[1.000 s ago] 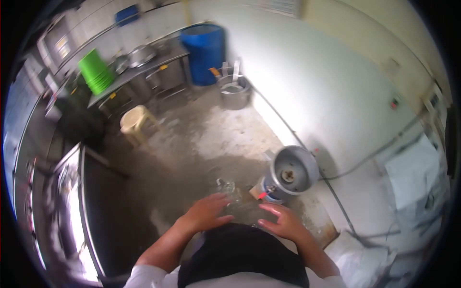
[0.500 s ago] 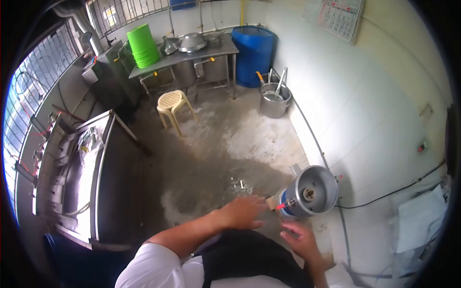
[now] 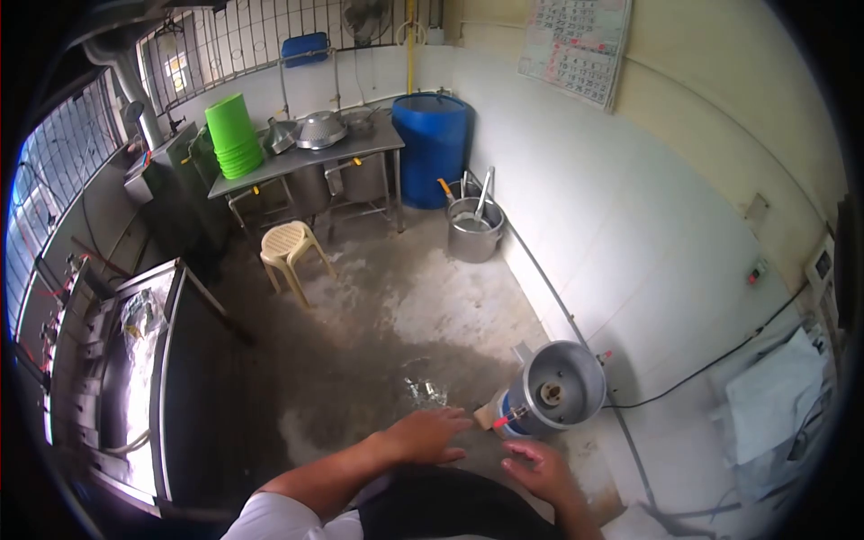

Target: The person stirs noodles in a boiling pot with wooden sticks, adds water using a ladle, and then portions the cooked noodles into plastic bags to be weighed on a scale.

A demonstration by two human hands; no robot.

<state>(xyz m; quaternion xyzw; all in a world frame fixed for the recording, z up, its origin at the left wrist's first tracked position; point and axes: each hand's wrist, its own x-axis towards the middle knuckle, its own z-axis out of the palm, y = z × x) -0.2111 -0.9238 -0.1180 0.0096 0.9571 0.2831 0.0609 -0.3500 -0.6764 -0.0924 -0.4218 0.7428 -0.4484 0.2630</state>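
Note:
My left hand (image 3: pixel 430 436) hovers over the floor with its fingers stretched out and holds nothing. It is just left of a round metal machine drum (image 3: pixel 565 385) that stands near the right wall. My right hand (image 3: pixel 542 470) is in front of the drum, fingers apart and curved a little, also with nothing in it. Inside the drum a brass-coloured hub (image 3: pixel 552 393) shows at the centre. A red-tipped lever (image 3: pixel 510 417) sticks out of the drum's near left side, between my two hands. Neither hand visibly touches the machine.
A cream plastic stool (image 3: pixel 288 243) stands mid-room. Behind it is a metal table (image 3: pixel 297 162) with green buckets (image 3: pixel 232 135) and metal lids. A blue barrel (image 3: pixel 427 148) and a metal pot (image 3: pixel 474 236) stand along the wall. A steel counter (image 3: pixel 171 378) runs down the left.
The view has tilted up and turned slightly right, so the room's things sit lower and farther left. Both hands stay apart and empty, near the drum.

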